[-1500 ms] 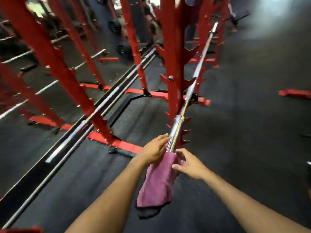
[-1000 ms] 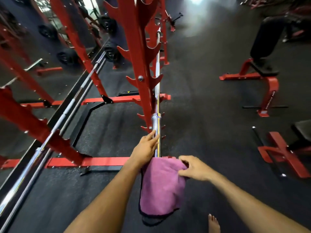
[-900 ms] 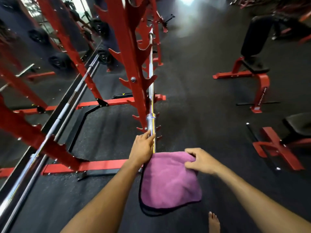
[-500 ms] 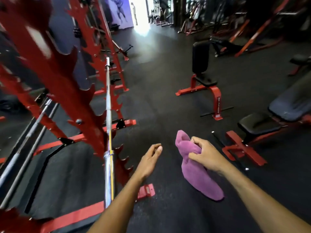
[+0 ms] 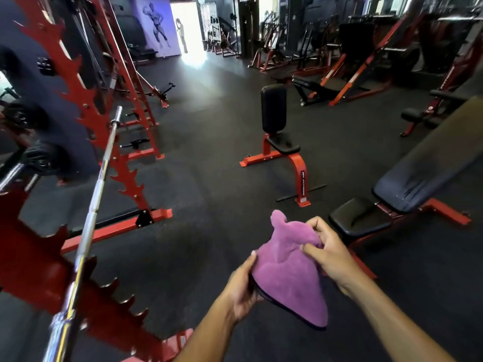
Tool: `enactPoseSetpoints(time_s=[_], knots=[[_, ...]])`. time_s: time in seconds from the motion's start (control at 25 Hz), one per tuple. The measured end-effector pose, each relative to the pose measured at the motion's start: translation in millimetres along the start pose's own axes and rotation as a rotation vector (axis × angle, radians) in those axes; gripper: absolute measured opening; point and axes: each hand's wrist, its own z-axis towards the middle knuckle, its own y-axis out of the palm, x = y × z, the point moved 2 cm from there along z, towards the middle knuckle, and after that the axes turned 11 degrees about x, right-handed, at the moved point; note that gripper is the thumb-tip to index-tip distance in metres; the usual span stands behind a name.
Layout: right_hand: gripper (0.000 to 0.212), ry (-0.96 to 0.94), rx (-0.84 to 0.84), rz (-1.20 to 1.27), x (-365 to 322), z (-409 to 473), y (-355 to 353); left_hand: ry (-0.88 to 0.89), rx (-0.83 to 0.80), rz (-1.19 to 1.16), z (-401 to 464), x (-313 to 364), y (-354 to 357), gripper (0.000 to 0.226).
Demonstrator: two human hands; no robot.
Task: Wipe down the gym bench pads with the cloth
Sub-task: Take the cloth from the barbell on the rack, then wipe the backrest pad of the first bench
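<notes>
A purple cloth (image 5: 290, 267) hangs bunched in the air between both my hands. My right hand (image 5: 326, 253) pinches its upper right edge. My left hand (image 5: 241, 288) grips its lower left edge from beneath. To the right stands an adjustable bench with a black seat pad (image 5: 359, 218) and a long inclined black back pad (image 5: 428, 168) on a red frame. Farther ahead is an upright seat with a black back pad (image 5: 274, 107) and a small black seat (image 5: 283, 145).
A steel barbell (image 5: 96, 186) lies on a red toothed rack (image 5: 86, 100) at my left. Black rubber floor (image 5: 209, 194) spreads between rack and benches. More red machines (image 5: 347, 74) line the back right. A person (image 5: 182, 35) stands in the bright far doorway.
The cloth came off the barbell end in my right hand. The view swung right toward the benches. My left hand, free half a second ago, now grips the cloth.
</notes>
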Motion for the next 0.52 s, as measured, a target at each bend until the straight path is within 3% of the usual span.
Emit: enactPoseSetpoints(time_s=[0.16,0.4,0.52], knots=[[0.047,0.084,0.028,0.011,32.3,50.3,-14.8,0.268,0.175,-0.011,49.4,58.9,-3.1,0.036],[0.068,0.224,0.094,0.005,71.0,147.3,11.7,0.588,0.036,0.296,117.2,154.7,-6.9,0.019],[0.08,0.241,0.053,-0.017,71.2,203.8,27.4,0.676,0.017,0.329,157.8,194.0,-8.1,0.01]])
